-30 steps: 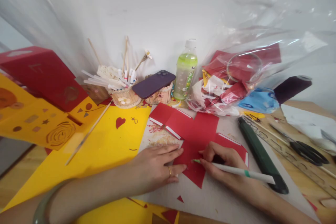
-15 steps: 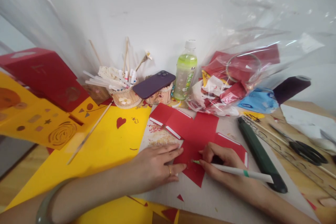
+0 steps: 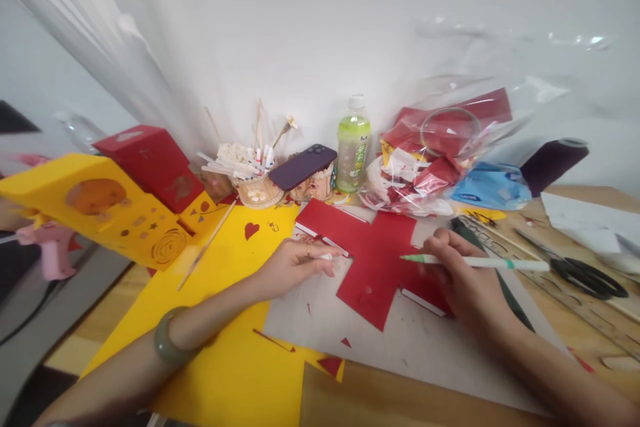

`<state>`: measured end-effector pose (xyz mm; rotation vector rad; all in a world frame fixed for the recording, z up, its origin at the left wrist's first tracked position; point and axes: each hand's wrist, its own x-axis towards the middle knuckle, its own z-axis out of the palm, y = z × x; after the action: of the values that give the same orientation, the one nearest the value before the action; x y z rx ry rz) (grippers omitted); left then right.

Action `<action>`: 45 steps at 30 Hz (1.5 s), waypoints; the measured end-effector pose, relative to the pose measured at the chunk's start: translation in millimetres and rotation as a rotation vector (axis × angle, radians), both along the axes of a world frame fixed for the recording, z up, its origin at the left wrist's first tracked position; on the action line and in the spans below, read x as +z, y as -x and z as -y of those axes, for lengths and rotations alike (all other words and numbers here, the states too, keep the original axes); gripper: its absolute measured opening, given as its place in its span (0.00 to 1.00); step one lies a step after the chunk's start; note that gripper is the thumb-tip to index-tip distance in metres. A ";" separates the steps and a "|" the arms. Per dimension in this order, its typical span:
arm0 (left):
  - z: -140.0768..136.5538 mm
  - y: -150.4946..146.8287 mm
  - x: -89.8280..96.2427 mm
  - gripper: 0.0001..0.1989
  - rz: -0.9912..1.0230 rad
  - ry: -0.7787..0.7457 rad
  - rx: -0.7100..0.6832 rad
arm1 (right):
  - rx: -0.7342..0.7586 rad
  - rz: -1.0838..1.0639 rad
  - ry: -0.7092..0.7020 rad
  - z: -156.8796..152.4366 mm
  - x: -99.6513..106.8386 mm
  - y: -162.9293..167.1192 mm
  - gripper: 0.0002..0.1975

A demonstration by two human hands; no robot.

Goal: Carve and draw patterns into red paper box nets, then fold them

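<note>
Red paper (image 3: 373, 260), cut to a cross shape, lies flat on a white sheet (image 3: 400, 347) near the middle of the surface (image 3: 380, 407), and we work on it with both hands. Our left hand (image 3: 293, 267) rests at the left arm of the cross, fingers curled narrow, with a small white piece pinched between thumb and fingertips; we cannot tell what that piece is. A ring sits on one finger and a green bangle (image 3: 167, 347) circles the wrist. Our right hand (image 3: 457, 273) lies on the right arm of the cross and grips a white pen (image 3: 475, 262) with a green band, held nearly level, its green tip pointing left over the red paper.

Under the white sheet, toward the left edge of the surface, spreads a yellow sheet (image 3: 235, 360) with a red heart on it. At the far edge stand a basket of markers (image 3: 253, 183), a dark phone (image 3: 303, 167) propped on a second small basket, and a green bottle (image 3: 353, 147). Right of the bottle sits a clear plastic bag (image 3: 440, 153) of red scraps. Scissors (image 3: 585, 277) lie near the right edge, beside a ruler. A yellow box (image 3: 100, 213) with cut-out shapes and a red box (image 3: 150, 163) sit at the left, with a pink glue gun (image 3: 47, 247) just beyond them.
</note>
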<state>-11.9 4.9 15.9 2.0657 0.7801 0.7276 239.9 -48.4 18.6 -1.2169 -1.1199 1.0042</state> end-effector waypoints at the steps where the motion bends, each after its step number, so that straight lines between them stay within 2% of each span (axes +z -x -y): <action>1: 0.3 -1.3 2.3 0.14 -0.012 0.018 0.032 | -0.001 -0.004 -0.013 0.4 1.6 -1.4 0.17; 6: 5.6 -11.5 16.0 0.14 -0.086 -0.061 0.101 | 0.040 0.004 -0.056 0.4 3.8 -6.0 0.14; 11: 7.2 -21.1 24.1 0.12 -0.257 -0.213 -0.026 | 0.117 0.089 -0.005 -0.3 -0.3 -5.4 0.16; 16: 0.8 -25.6 15.5 0.11 -0.319 -0.276 -0.088 | 0.252 0.219 -0.010 1.1 -6.1 0.1 0.13; 22: -9.6 -27.1 0.6 0.10 -0.335 -0.329 -0.218 | 0.322 0.361 -0.012 5.3 -8.4 2.1 0.12; 31: -24.2 -27.2 -8.5 0.10 -0.296 -0.309 -0.322 | 0.375 0.540 0.035 9.2 -5.6 3.7 0.12; 37: -25.3 -25.6 -12.5 0.10 -0.231 -0.224 -0.334 | 0.401 0.551 0.094 6.8 -8.1 5.3 0.13; 45: -24.5 -26.3 -13.4 0.10 -0.220 -0.219 -0.315 | 0.426 0.529 0.127 7.3 -19.0 1.5 0.14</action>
<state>14.4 29.4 2.5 2.4252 0.4889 0.4293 238.4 -55.7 -0.3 -1.4251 -1.8078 1.1101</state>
